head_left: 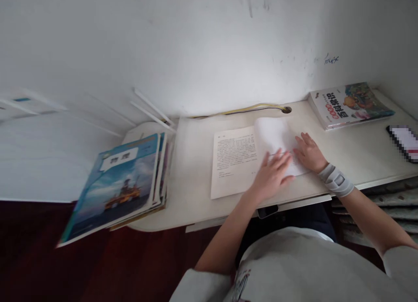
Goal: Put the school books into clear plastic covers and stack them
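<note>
An open book [233,162] lies on the white desk [192,175] in front of me. Its left page carries printed text, while a mostly blank right-hand page [272,132] curves up near the spine. My left hand [272,173] rests over the lower part of the right side, fingers spread and slightly blurred. At the book's right edge is my right hand [308,151], its fingers stretched out and touching or just above the page edge; I cannot tell which. A grey wrist brace [336,180] wraps my right wrist. Neither hand grips anything visible.
A stack of books with a blue physics textbook [127,184] on top overhangs the desk's left end. Another stack of colourful books [352,103] sits at the back right, near a phone [405,143]. A yellow cable [241,110] runs along the wall into a desk hole [286,110].
</note>
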Motion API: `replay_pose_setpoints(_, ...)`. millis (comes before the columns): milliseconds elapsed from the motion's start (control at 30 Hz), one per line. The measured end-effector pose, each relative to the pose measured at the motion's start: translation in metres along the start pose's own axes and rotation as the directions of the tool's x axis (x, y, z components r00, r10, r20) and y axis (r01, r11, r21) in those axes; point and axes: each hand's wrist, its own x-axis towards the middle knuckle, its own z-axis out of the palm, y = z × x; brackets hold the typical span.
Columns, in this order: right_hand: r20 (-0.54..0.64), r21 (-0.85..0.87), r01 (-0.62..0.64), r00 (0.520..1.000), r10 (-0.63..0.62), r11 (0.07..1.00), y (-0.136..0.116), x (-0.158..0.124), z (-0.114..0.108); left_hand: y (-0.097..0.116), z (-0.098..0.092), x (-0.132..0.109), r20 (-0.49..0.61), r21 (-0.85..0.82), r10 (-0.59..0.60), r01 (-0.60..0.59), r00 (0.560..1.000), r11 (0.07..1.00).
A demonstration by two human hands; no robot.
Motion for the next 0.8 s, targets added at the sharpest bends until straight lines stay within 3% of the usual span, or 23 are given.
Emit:
replay_pose_setpoints(33,0.017,-0.036,0.051,0.999,-0.05,0.998,-0.007,0.001,-0.004,-0.016,-0.007,-0.01,-0.071,-0.005,-0.122,0.122,0.99,0.993)
replay_pose_setpoints(67,0.043,-0.064,0.104,0.994,-0.101,0.993,-0.015,0.003,-0.007,-0.034,-0.012,-0.022,-0.15,-0.025,-0.273,0.273,0.95,0.962)
replay_pose_setpoints(133,0.124,-0.096,0.204,0.974,-0.192,0.974,-0.028,0.006,-0.011,-0.072,-0.019,-0.048,-0.258,-0.11,-0.548,0.539,0.796,0.835)
replay_pose_setpoints(167,0.166,-0.105,0.243,0.96,-0.224,0.964,-0.032,0.008,-0.011,-0.089,-0.02,-0.061,-0.255,-0.171,-0.64,0.617,0.725,0.768)
replay_pose_setpoints(233,0.225,-0.118,0.293,0.938,-0.262,0.949,-0.035,0.008,-0.009,-0.116,-0.019,-0.084,-0.199,-0.314,-0.757,0.691,0.623,0.651)
replay_pose_setpoints(333,0.232,-0.147,0.338,0.925,-0.3,0.93,-0.029,0.005,-0.003,-0.133,-0.011,-0.106,-0.164,-0.468,-0.816,0.684,0.555,0.559)
replay_pose_setpoints(500,0.2,-0.19,0.381,0.917,-0.344,0.905,-0.02,-0.003,0.006,-0.135,-0.002,-0.116,-0.174,-0.639,-0.844,0.594,0.507,0.488)
replay_pose_setpoints(633,0.189,-0.203,0.394,0.914,-0.359,0.897,-0.016,-0.004,0.005,-0.136,-0.006,-0.117,-0.121,-0.495,-0.839,0.7,0.531,0.514)
replay_pose_setpoints(800,0.189,-0.19,0.387,0.916,-0.353,0.902,-0.002,-0.005,-0.001,-0.132,-0.01,-0.112,-0.143,-0.287,-0.787,0.736,0.6,0.613)
